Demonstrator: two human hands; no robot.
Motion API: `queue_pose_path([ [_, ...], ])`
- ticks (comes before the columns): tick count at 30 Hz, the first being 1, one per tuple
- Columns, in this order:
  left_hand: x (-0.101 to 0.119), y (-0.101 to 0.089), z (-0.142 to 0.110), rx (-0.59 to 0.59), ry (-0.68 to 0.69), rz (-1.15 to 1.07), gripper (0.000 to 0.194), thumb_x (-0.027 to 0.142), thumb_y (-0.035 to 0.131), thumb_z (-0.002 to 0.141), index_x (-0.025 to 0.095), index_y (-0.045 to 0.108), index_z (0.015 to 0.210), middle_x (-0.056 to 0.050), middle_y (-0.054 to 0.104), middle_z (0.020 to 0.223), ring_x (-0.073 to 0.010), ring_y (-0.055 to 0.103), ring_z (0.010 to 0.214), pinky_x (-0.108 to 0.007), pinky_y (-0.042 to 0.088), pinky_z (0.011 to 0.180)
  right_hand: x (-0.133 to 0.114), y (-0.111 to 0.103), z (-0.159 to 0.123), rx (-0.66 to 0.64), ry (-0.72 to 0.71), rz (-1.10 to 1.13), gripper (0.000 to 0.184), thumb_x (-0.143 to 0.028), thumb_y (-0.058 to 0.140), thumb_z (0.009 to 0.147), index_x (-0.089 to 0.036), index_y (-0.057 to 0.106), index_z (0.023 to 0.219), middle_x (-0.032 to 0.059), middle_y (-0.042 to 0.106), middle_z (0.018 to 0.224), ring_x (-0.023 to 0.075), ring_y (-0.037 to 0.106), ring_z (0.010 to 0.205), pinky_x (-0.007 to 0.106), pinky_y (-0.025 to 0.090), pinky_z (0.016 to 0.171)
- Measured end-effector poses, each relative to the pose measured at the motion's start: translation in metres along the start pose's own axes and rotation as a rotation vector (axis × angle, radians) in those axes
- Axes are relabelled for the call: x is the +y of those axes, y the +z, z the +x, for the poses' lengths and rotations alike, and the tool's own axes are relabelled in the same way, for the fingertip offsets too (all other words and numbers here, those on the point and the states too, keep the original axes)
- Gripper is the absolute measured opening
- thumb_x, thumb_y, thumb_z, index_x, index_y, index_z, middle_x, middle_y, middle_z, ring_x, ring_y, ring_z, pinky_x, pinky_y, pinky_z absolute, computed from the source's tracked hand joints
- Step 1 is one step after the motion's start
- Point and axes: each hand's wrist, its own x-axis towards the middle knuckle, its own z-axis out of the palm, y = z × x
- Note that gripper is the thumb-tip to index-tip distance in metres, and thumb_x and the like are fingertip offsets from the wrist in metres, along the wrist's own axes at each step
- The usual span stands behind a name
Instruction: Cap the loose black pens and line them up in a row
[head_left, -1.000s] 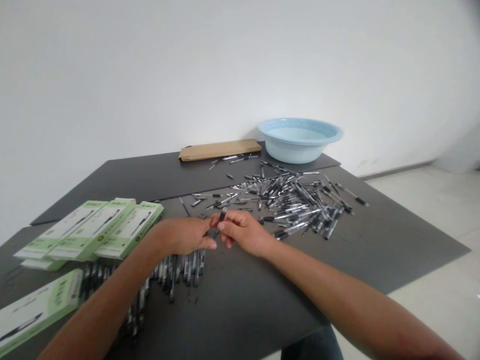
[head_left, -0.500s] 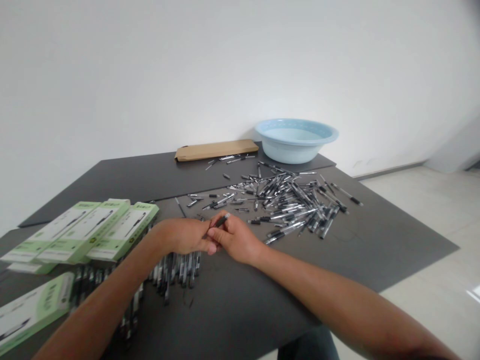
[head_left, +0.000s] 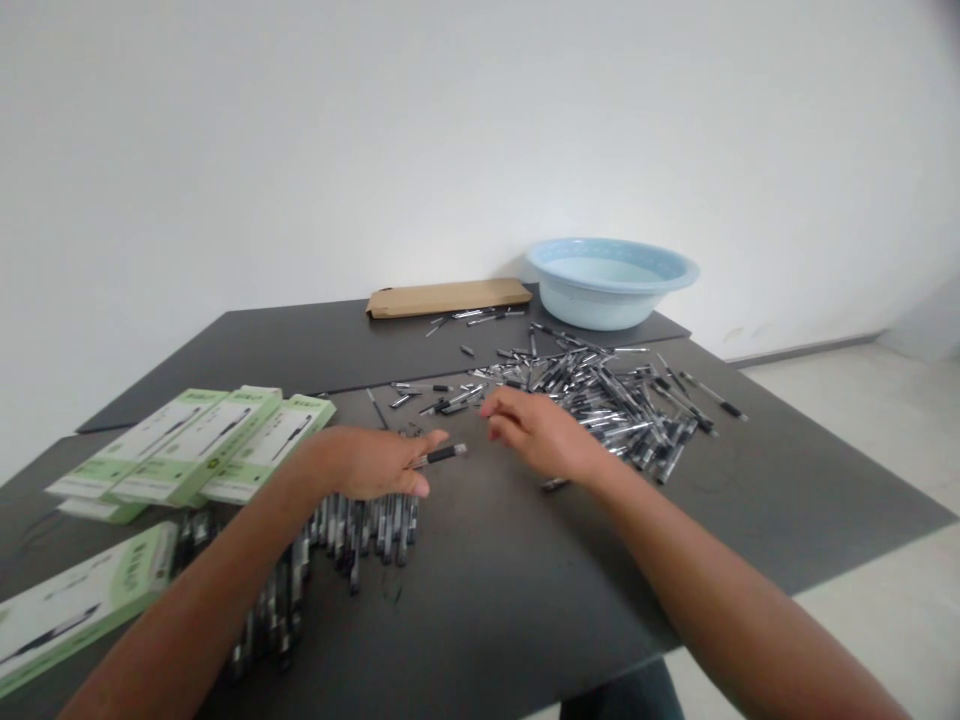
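One pen (head_left: 445,453) in the left hand (head_left: 375,462), gripped by the fingers, its dark-gripped end jutting out to the right past the thumb; right hand (head_left: 544,437) apart from it, fingers loosely bent, tips parted, at the near left side of a loose heap of pens (head_left: 630,405); beneath and beside the left wrist, a bundle of pens (head_left: 367,530) laid side by side on the dark table (head_left: 480,620), partly hidden by the forearm; to the left, a group of green-and-white boxes (head_left: 247,450), some overlapping; another box (head_left: 82,610) nearer the body, pen printed on its top; at the back, a flat brown carton (head_left: 450,297), a few thin pieces (head_left: 480,316) just before it; light-blue basin (head_left: 600,308) to the carton's right, behind the heap.
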Motion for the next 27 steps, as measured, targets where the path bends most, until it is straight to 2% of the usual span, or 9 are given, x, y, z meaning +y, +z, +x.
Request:
queue_pose_path([
  [1, 0.0, 0.0, -0.001, -0.039, -0.017, -0.007, 0.072, 0.044, 0.042, 0.092, 0.009, 0.017, 0.149, -0.02, 0.053, 0.133, -0.0266, 0.058, 0.111, -0.029, 0.045, 0.085, 0.007, -0.013, 0.001, 0.032, 0.062, -0.213, 0.016, -0.02, 0.045, 0.089, -0.02, 0.059, 0.099, 0.0039, 0.067, 0.086, 0.0175, 0.06, 0.081, 0.028, 0.039, 0.073],
  [3, 0.001, 0.0, -0.002, -0.109, -0.032, -0.026, 0.073, 0.044, 0.04, 0.093, 0.01, 0.01, 0.15, -0.021, 0.051, 0.135, -0.0272, 0.057, 0.113, -0.031, 0.044, 0.088, 0.022, -0.033, 0.002, -0.032, 0.167, -0.505, 0.017, -0.022, 0.046, 0.088, -0.02, 0.062, 0.094, 0.0063, 0.068, 0.088, 0.0201, 0.06, 0.083, 0.028, 0.037, 0.07],
  [6, 0.004, -0.001, -0.003, -0.127, -0.039, -0.04, 0.073, 0.043, 0.041, 0.093, 0.011, 0.009, 0.15, -0.019, 0.056, 0.131, -0.0261, 0.059, 0.111, -0.03, 0.044, 0.086, 0.037, -0.041, 0.002, -0.179, 0.253, -0.684, 0.015, -0.025, 0.05, 0.086, -0.021, 0.063, 0.093, 0.007, 0.068, 0.089, 0.0213, 0.061, 0.083, 0.027, 0.036, 0.068],
  [13, 0.005, 0.0, -0.002, -0.13, -0.038, -0.061, 0.073, 0.042, 0.042, 0.092, 0.011, 0.012, 0.15, -0.017, 0.059, 0.128, -0.0245, 0.059, 0.11, -0.027, 0.044, 0.085, 0.042, -0.024, 0.0, -0.268, 0.188, -0.707, 0.014, -0.025, 0.055, 0.083, -0.021, 0.063, 0.094, 0.0077, 0.064, 0.097, 0.021, 0.06, 0.089, 0.026, 0.037, 0.073],
  [21, 0.007, -0.001, -0.005, -0.138, -0.043, -0.086, 0.07, 0.038, 0.045, 0.092, 0.013, 0.015, 0.15, -0.014, 0.064, 0.122, -0.022, 0.062, 0.104, -0.024, 0.045, 0.081, 0.053, -0.02, 0.003, -0.291, 0.212, -0.711, 0.013, -0.028, 0.055, 0.084, -0.019, 0.062, 0.091, 0.0085, 0.065, 0.096, 0.022, 0.06, 0.089, 0.027, 0.039, 0.07],
  [27, 0.01, -0.003, -0.007, -0.128, -0.057, -0.085, 0.069, 0.039, 0.045, 0.091, 0.013, 0.019, 0.149, -0.015, 0.061, 0.126, -0.0243, 0.061, 0.106, -0.026, 0.045, 0.081, 0.05, -0.017, 0.002, -0.303, 0.187, -0.707, 0.016, -0.03, 0.058, 0.082, -0.021, 0.061, 0.095, 0.0073, 0.064, 0.099, 0.0221, 0.06, 0.091, 0.027, 0.039, 0.073],
])
